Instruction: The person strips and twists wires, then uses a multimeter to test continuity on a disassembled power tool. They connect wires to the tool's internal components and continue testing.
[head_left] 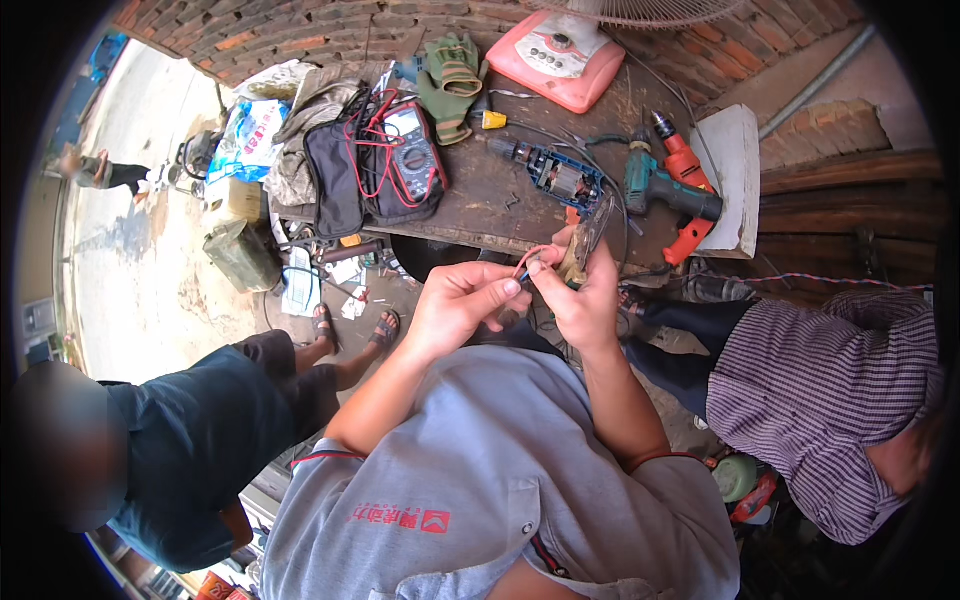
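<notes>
red wire (527, 262) is pinched between the left hand (458, 302) and right hand (580, 300) fingertips, just off the wooden table's (500, 215) near edge, below the opened drill (557, 180).

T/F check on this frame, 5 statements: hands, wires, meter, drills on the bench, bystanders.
1. Both hands work on thin wires in front of the chest. True: the left hand and right hand meet at red and blue wires.
2. The multimeter lies on the ground. False: the multimeter rests on a black pouch on the workbench.
3. An opened blue drill lies on the bench. True: the opened drill shows its motor.
4. The red drill is in the right hand. False: the red drill lies on the bench, apart from both hands.
5. Nobody else is near. False: a person in dark clothes and a person in a striped shirt stand on either side.
</notes>
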